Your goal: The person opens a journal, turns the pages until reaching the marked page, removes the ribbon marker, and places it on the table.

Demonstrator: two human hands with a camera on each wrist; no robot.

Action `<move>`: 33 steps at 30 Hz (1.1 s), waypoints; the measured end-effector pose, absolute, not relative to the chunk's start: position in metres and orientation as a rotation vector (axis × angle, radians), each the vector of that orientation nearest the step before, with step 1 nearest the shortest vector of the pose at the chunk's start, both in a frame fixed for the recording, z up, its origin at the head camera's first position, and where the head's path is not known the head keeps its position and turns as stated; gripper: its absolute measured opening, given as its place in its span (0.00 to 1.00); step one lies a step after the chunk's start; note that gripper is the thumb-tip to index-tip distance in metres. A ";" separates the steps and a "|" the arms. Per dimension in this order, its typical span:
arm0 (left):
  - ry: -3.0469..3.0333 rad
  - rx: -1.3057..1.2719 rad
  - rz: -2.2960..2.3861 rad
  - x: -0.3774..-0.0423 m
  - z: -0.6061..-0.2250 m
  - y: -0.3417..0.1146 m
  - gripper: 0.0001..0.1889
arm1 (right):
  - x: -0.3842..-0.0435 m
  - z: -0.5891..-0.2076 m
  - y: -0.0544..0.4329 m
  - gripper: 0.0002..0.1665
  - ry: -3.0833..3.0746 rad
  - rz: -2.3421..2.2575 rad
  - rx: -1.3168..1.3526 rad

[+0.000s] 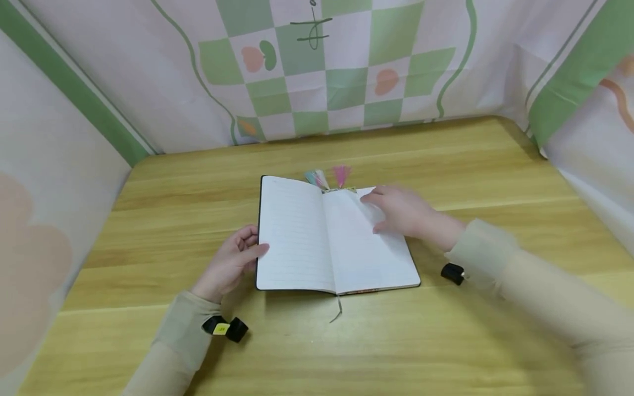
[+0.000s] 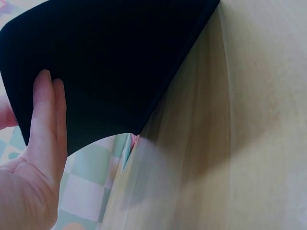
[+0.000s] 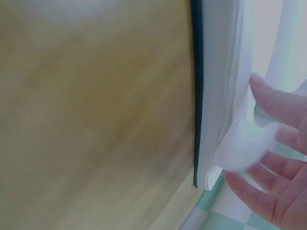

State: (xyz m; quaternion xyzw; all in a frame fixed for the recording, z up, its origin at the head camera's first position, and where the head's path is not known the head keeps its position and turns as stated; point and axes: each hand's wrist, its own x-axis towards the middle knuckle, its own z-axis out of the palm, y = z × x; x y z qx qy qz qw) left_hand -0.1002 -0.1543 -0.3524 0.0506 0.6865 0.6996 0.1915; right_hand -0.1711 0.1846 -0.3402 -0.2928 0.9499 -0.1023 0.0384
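Note:
An open notebook (image 1: 297, 236) with a black cover (image 2: 115, 62) lies on the table, its left half raised off the wood. My left hand (image 1: 231, 263) holds the left cover by its outer edge, thumb over the lined page and fingers flat against the outside. At the upper right corner, my right hand (image 1: 403, 212) has a lifted white page (image 3: 242, 148) between its thumb and fingers; the page bends in the right wrist view. Blue-white (image 1: 318, 179) and pink tassels (image 1: 342, 175) stick out past the notebook's top edge. What they hang from is mostly hidden.
The wooden table (image 1: 188, 192) reaches back to a green and white checked curtain (image 1: 342, 88). A thin ribbon (image 1: 338, 311) hangs from the notebook's lower edge. Each wrist carries a small black device, one on the left (image 1: 236, 329), one on the right (image 1: 453, 273).

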 end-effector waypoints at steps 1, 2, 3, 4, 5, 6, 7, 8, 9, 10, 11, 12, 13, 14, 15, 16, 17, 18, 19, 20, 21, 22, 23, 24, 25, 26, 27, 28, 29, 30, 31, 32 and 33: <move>1.926 0.143 1.969 -0.100 -0.353 -0.154 0.11 | -0.168 -0.340 0.185 0.33 2.913 -0.328 -0.907; 1.924 0.141 1.973 -0.100 -0.353 -0.155 0.12 | -0.166 -0.339 0.185 0.31 2.909 -0.346 -0.914; 1.920 0.144 1.974 -0.100 -0.353 -0.155 0.12 | -0.164 -0.338 0.186 0.29 2.909 -0.373 -0.923; 1.921 0.142 1.972 -0.100 -0.353 -0.155 0.12 | -0.162 -0.338 0.187 0.28 2.906 -0.407 -0.936; 1.921 0.138 1.969 -0.100 -0.353 -0.155 0.11 | -0.160 -0.338 0.187 0.27 2.905 -0.449 -0.950; 1.923 0.133 1.966 -0.100 -0.353 -0.155 0.11 | -0.158 -0.337 0.188 0.27 2.897 -0.505 -0.961; 1.925 0.128 1.962 -0.100 -0.353 -0.155 0.11 | -0.157 -0.337 0.188 0.27 2.884 -0.567 -0.963; 1.930 0.125 1.957 -0.100 -0.353 -0.155 0.11 | -0.155 -0.336 0.188 0.28 2.865 -0.633 -0.965; 1.935 0.123 1.951 -0.100 -0.353 -0.155 0.11 | -0.153 -0.335 0.188 0.28 2.845 -0.698 -0.952; 1.938 0.120 1.949 -0.100 -0.353 -0.155 0.11 | -0.151 -0.334 0.188 0.29 2.819 -0.767 -0.930; 1.942 0.118 1.946 -0.100 -0.352 -0.154 0.11 | -0.149 -0.332 0.188 0.30 2.789 -0.835 -0.897; 1.946 0.114 1.944 -0.100 -0.352 -0.154 0.11 | -0.147 -0.330 0.187 0.31 2.755 -0.905 -0.851; 1.945 0.111 1.945 -0.100 -0.352 -0.154 0.11 | -0.145 -0.328 0.186 0.32 2.710 -0.988 -0.802; 1.948 0.107 1.943 -0.100 -0.351 -0.154 0.12 | -0.144 -0.326 0.186 0.32 2.652 -1.084 -0.753; 1.949 0.102 1.940 -0.100 -0.351 -0.154 0.12 | -0.143 -0.324 0.185 0.33 2.581 -1.181 -0.692; 1.947 0.096 1.941 -0.100 -0.351 -0.154 0.12 | -0.142 -0.321 0.184 0.34 2.503 -1.276 -0.638; 1.946 0.089 1.940 -0.100 -0.351 -0.153 0.12 | -0.141 -0.319 0.184 0.35 2.416 -1.374 -0.595; 1.945 0.087 1.939 -0.101 -0.351 -0.153 0.13 | -0.140 -0.317 0.183 0.36 2.327 -1.468 -0.563; 1.945 0.084 1.937 -0.101 -0.351 -0.153 0.13 | -0.139 -0.315 0.182 0.37 2.235 -1.553 -0.536; 1.946 0.085 1.934 -0.101 -0.351 -0.153 0.13 | -0.138 -0.314 0.181 0.37 2.153 -1.616 -0.508; 1.943 0.087 1.935 -0.101 -0.350 -0.153 0.13 | -0.138 -0.312 0.180 0.38 2.087 -1.660 -0.487; 1.938 0.088 1.938 -0.101 -0.350 -0.153 0.13 | -0.137 -0.311 0.179 0.38 2.030 -1.695 -0.480; 1.935 0.093 1.940 -0.101 -0.350 -0.153 0.13 | -0.136 -0.310 0.177 0.38 1.983 -1.721 -0.480; 1.932 0.096 1.942 -0.101 -0.350 -0.153 0.13 | -0.136 -0.310 0.175 0.38 1.949 -1.732 -0.486; 1.928 0.098 1.946 -0.101 -0.349 -0.153 0.12 | -0.136 -0.310 0.173 0.37 1.928 -1.728 -0.496; 1.923 0.103 1.950 -0.101 -0.349 -0.153 0.12 | -0.135 -0.311 0.171 0.37 1.910 -1.715 -0.525; 1.919 0.108 1.954 -0.101 -0.349 -0.153 0.12 | -0.135 -0.312 0.169 0.37 1.897 -1.693 -0.562; 1.920 0.109 1.956 -0.101 -0.349 -0.153 0.12 | -0.135 -0.313 0.166 0.36 1.885 -1.665 -0.604; 1.923 0.113 1.955 -0.101 -0.349 -0.154 0.11 | -0.134 -0.314 0.163 0.36 1.890 -1.621 -0.650; 1.927 0.114 1.956 -0.101 -0.349 -0.154 0.11 | -0.133 -0.316 0.161 0.36 1.902 -1.573 -0.698; 1.931 0.114 1.954 -0.101 -0.349 -0.154 0.11 | -0.132 -0.317 0.158 0.36 1.930 -1.519 -0.739; 1.935 0.115 1.952 -0.101 -0.350 -0.154 0.12 | -0.131 -0.318 0.155 0.36 1.954 -1.471 -0.782; 1.939 0.116 1.948 -0.101 -0.350 -0.154 0.12 | -0.129 -0.319 0.152 0.36 1.988 -1.423 -0.825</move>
